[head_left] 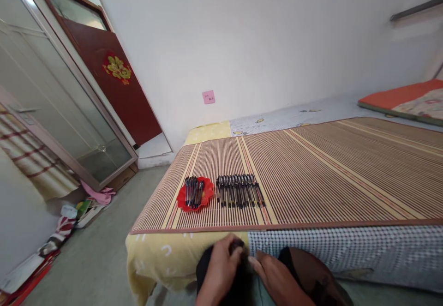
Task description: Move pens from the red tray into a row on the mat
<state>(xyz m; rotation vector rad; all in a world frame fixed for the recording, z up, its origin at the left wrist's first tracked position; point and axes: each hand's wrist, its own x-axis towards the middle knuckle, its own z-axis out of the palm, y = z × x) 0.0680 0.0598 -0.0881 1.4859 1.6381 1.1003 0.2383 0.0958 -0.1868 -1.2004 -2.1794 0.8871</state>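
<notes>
My left hand [223, 263] is curled at the bed's front edge, thumb and fingers closed around a small dark area I cannot identify. Close by on its right, my right hand [273, 273] has its fingers drawn together near a pale tip; what they grip, if anything, cannot be made out. Beyond both hands, a row of black pens [238, 190] lies side by side on the striped mat [311, 181]. Left of the row sits a red scalloped plate [208, 189] holding several more black pens [191, 190].
The mat covers a bed with a yellow cloth [162, 255] and a checked blue-grey cloth [380, 250] at its front. An orange-edged folded quilt [398, 93] lies far right. A glass door [69, 89] stands left, with assorted items [62, 227] on the floor.
</notes>
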